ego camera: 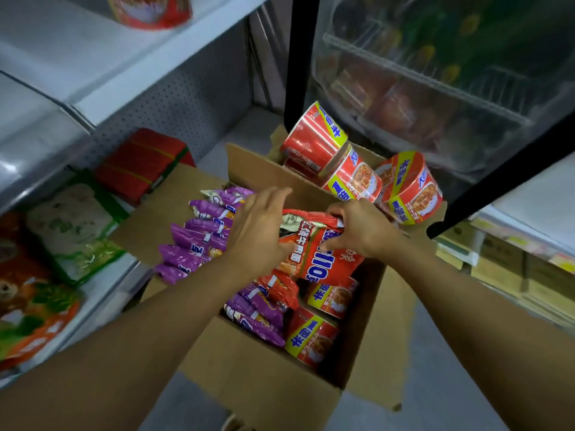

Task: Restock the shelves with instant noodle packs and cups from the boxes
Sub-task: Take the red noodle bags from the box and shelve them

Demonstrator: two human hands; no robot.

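Both hands on red noodle pack (314, 244) above open box (270, 384) — right hand (357, 228) pinches top edge, left hand (261, 231) cups side. Lift straight, avoid snagging purple packs (199, 241) — then shelf.

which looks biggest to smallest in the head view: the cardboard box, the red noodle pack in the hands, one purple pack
1. cardboard box
2. red noodle pack, gripped by the right hand
3. purple pack, clearly smaller in view, though part hidden
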